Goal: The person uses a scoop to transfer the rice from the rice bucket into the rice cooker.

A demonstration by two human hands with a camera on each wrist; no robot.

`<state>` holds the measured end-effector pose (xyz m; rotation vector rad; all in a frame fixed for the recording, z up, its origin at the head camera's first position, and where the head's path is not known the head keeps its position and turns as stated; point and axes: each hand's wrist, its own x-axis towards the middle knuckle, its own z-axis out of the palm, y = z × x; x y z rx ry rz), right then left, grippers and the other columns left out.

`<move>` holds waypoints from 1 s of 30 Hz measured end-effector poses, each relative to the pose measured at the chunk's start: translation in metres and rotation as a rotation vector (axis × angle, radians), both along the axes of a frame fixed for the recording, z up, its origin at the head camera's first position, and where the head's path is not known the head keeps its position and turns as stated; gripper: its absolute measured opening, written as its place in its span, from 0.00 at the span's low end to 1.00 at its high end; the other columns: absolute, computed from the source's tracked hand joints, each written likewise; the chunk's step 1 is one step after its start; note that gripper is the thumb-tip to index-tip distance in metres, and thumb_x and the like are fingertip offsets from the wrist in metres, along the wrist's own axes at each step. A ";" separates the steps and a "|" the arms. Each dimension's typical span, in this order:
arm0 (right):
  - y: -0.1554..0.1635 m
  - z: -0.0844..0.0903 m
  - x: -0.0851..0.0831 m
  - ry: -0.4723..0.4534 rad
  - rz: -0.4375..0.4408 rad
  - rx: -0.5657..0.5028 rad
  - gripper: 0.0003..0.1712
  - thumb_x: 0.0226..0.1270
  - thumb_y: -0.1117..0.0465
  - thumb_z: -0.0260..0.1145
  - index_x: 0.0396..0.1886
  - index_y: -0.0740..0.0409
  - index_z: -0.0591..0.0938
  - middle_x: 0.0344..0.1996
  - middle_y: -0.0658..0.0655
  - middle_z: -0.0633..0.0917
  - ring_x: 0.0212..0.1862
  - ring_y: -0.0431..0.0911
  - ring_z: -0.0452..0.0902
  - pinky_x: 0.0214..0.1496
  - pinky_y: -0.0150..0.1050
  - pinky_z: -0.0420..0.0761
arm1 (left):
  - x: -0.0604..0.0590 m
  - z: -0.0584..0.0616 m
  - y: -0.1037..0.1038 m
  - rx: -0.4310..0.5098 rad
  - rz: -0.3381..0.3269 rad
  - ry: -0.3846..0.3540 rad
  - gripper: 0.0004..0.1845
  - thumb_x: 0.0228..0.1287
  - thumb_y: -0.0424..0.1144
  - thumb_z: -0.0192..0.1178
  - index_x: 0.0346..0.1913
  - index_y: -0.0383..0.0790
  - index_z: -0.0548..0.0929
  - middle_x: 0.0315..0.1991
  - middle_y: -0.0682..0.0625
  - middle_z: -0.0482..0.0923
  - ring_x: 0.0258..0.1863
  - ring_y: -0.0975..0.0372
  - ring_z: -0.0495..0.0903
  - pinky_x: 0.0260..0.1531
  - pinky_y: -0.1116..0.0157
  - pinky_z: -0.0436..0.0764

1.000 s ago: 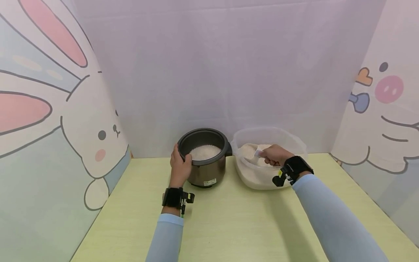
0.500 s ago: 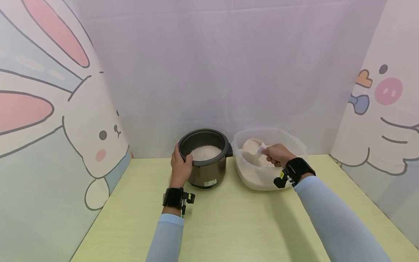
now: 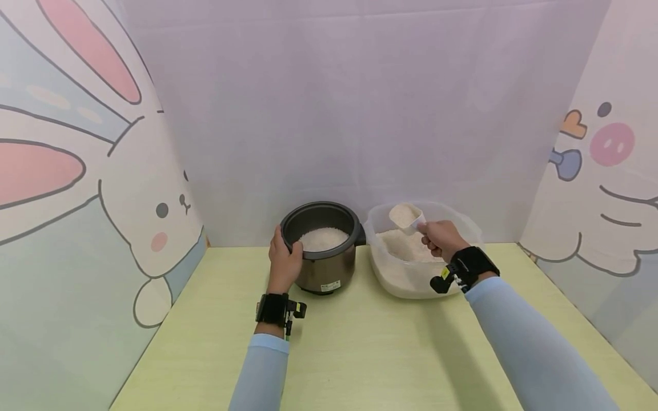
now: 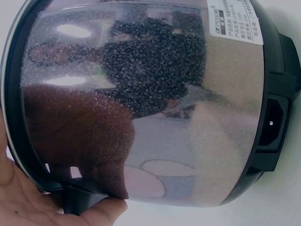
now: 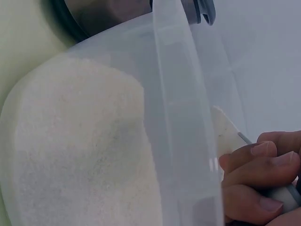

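My right hand (image 3: pixel 443 238) grips the handle of a white measuring scoop (image 3: pixel 417 221) heaped with rice, held above the clear plastic tub (image 3: pixel 382 264). In the right wrist view, curled fingers (image 5: pixel 256 176) show beyond the tub's wall, the scoop largely hidden. Loose rice (image 3: pixel 411 246) fills the lower part of the tub, with a hollow at its left. To the left stands a dark brown rice cooker (image 3: pixel 326 271), lidless, with white rice (image 3: pixel 324 239) in its pot. My left hand (image 3: pixel 284 264) holds the cooker's left rim and side handle, thumb on the near side.
Cooker and tub stand side by side on the pale green table (image 3: pixel 339 354), close to the back wall (image 3: pixel 329 114). The cooker's right handle (image 3: pixel 361 235) comes up to the tub's rim. Printed cartoon panels (image 3: pixel 154 245) border the table at both sides.
The right hand has lifted the rice-filled scoop up out of the rice and slightly right, leaving a hollow behind. The left hand stays on the cooker.
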<state>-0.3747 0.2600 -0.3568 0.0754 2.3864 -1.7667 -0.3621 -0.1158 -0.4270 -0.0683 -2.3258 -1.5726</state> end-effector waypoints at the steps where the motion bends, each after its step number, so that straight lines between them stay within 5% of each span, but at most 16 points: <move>1: 0.000 0.001 0.001 0.006 -0.004 -0.012 0.26 0.84 0.54 0.48 0.65 0.72 0.67 0.20 0.48 0.67 0.19 0.39 0.53 0.22 0.35 0.58 | 0.000 0.000 0.000 -0.001 -0.001 0.001 0.39 0.77 0.44 0.47 0.84 0.45 0.43 0.82 0.39 0.44 0.80 0.45 0.43 0.74 0.41 0.55; 9: -0.009 0.012 0.004 0.057 -0.038 -0.065 0.19 0.84 0.53 0.48 0.56 0.66 0.69 0.22 0.48 0.65 0.21 0.40 0.53 0.24 0.35 0.57 | 0.000 0.000 0.000 -0.001 -0.014 -0.004 0.40 0.77 0.45 0.47 0.84 0.46 0.42 0.82 0.40 0.43 0.81 0.45 0.43 0.74 0.41 0.56; 14: -0.025 0.025 0.005 0.078 -0.045 -0.083 0.23 0.84 0.52 0.48 0.62 0.68 0.69 0.22 0.48 0.66 0.21 0.39 0.54 0.24 0.34 0.57 | -0.001 -0.001 -0.001 0.001 -0.010 -0.010 0.39 0.78 0.45 0.47 0.84 0.47 0.42 0.82 0.41 0.42 0.81 0.45 0.42 0.74 0.41 0.55; 27: -0.071 0.046 0.010 0.103 -0.012 -0.109 0.19 0.83 0.54 0.51 0.53 0.67 0.76 0.21 0.49 0.67 0.21 0.40 0.54 0.24 0.35 0.55 | 0.000 -0.001 -0.002 -0.016 -0.005 0.005 0.39 0.77 0.44 0.46 0.83 0.42 0.43 0.82 0.39 0.43 0.80 0.43 0.43 0.74 0.41 0.55; 30: -0.083 0.049 0.009 0.112 -0.002 -0.117 0.16 0.82 0.54 0.52 0.39 0.62 0.76 0.20 0.49 0.66 0.20 0.41 0.53 0.23 0.35 0.54 | 0.000 -0.001 -0.001 -0.015 -0.006 -0.001 0.39 0.77 0.46 0.46 0.83 0.43 0.43 0.82 0.39 0.43 0.81 0.44 0.43 0.74 0.41 0.55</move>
